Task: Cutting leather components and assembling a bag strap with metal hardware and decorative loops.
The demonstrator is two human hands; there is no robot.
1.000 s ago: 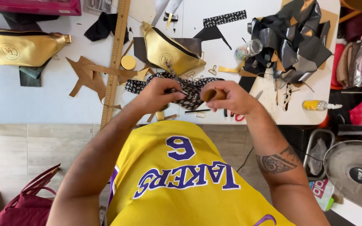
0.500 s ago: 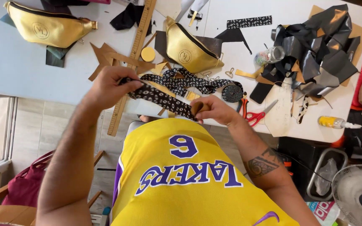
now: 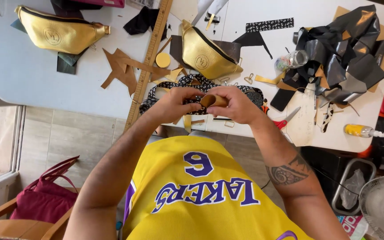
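The left hand (image 3: 178,103) and right hand (image 3: 234,104) meet at the desk's (image 3: 45,75) near edge, fingers closed together on a black-and-white patterned strap (image 3: 192,82), with a small tan wooden tool (image 3: 214,100) pinched in the right. The strap loops just in front of the gold waist bag (image 3: 205,55). It looks light, soft and floppy, so it is best gripped close to the worked spot. Right of that bag lie red-handled scissors (image 3: 285,120); left of it, a long wooden ruler (image 3: 150,62).
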